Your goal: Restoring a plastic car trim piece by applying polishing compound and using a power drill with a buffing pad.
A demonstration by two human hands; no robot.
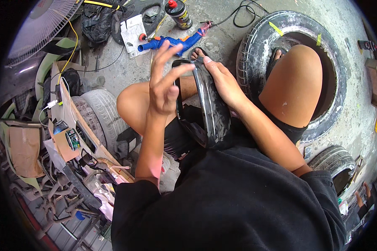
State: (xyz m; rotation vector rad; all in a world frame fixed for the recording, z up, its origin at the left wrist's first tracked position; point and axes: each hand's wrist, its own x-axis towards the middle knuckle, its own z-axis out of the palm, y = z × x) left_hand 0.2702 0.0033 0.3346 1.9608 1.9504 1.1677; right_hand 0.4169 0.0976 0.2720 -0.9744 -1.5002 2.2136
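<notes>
A glossy black hollow plastic shell (211, 98), shaped like a car side-mirror housing, stands tilted over my lap. Its long front face carries pale streaks and reflections. My right hand (225, 81) grips its upper right edge, thumb on top; the fingers behind are hidden. My left hand (162, 79) is raised at the shell's open left side, fingers spread and slightly blurred. One finger reaches toward the shell's top edge; I cannot tell whether it touches. Beyond the hands, a blue corded power tool (188, 44) with a small red pad lies on the floor.
A black bottle with a red cap (179, 16) stands past the tool. A large tyre (248, 58) lies around my right foot, with another tyre (331, 161) behind it. At left are a fan (40, 31), stacked tyres (102, 108), a cluttered board (86, 129) and metal parts (56, 201).
</notes>
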